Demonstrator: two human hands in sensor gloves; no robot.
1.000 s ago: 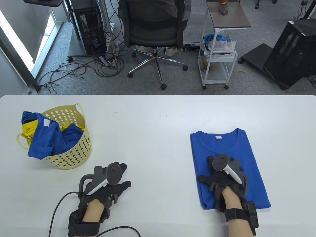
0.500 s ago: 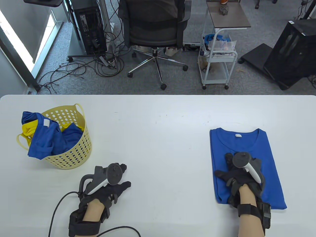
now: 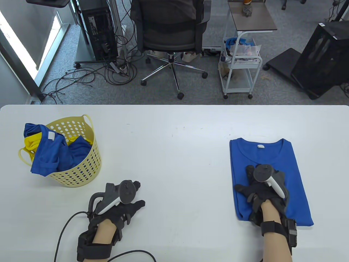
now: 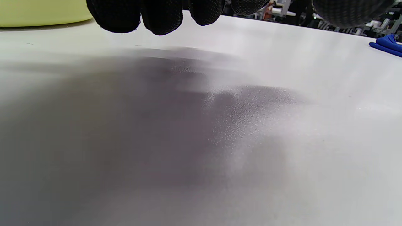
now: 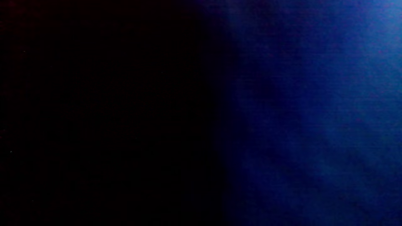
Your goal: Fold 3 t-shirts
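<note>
Folded t-shirt (image 3: 294,169): blue, lies flat at the lower right of the table view, neckline toward the top of the frame; a thin blue edge shows at the far right of the left wrist view (image 4: 388,45)
Neck label (image 3: 261,146): small white tag inside the collar, no writing readable
Right hand (image 3: 263,188): rests palm down on the folded t-shirt, fingers spread flat on the cloth, not clutching it; right wrist view shows only dark blue cloth up close
Left hand (image 3: 120,204): lies on the bare white table (image 3: 169,152) at lower left of centre, fingers loosely extended, holding nothing; fingertips (image 4: 161,17) hang just above the surface
Basket (image 3: 81,166): yellow, perforated, at left, holding crumpled blue and yellow shirts (image 3: 51,158); a white patch on one, no text legible
</note>
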